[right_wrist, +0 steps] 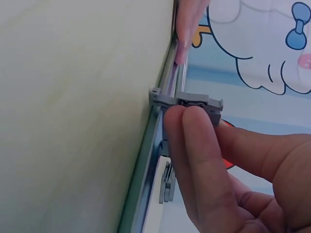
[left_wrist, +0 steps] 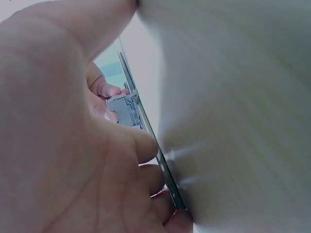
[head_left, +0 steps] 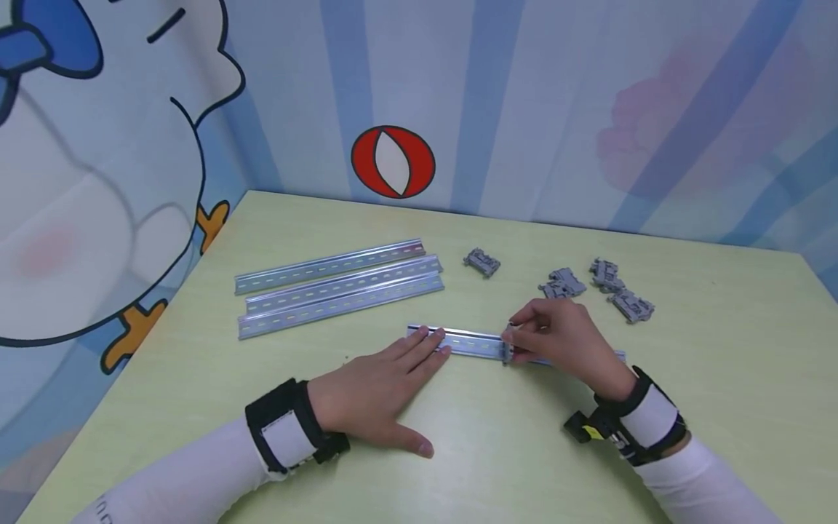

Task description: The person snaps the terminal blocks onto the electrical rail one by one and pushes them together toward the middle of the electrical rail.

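Observation:
A slotted metal DIN rail (head_left: pixel 474 345) lies on the table in front of me, partly covered by both hands. My left hand (head_left: pixel 382 389) lies flat with straight fingers, its fingertips resting on the rail's left end and the thumb spread out on the table. My right hand (head_left: pixel 564 340) pinches a small grey terminal block (right_wrist: pixel 194 100) between thumb and fingers. That block stands upright across the rail, right of the rail's middle. In the left wrist view, the foot of the same block (left_wrist: pixel 125 110) is right at the rail's edge.
Three longer rails (head_left: pixel 340 284) lie side by side at the back left. One loose grey block (head_left: pixel 481 262) is behind the working rail. Several more blocks (head_left: pixel 631 306) lie at the back right. A printed wall panel (head_left: pixel 524 109) rises behind the table.

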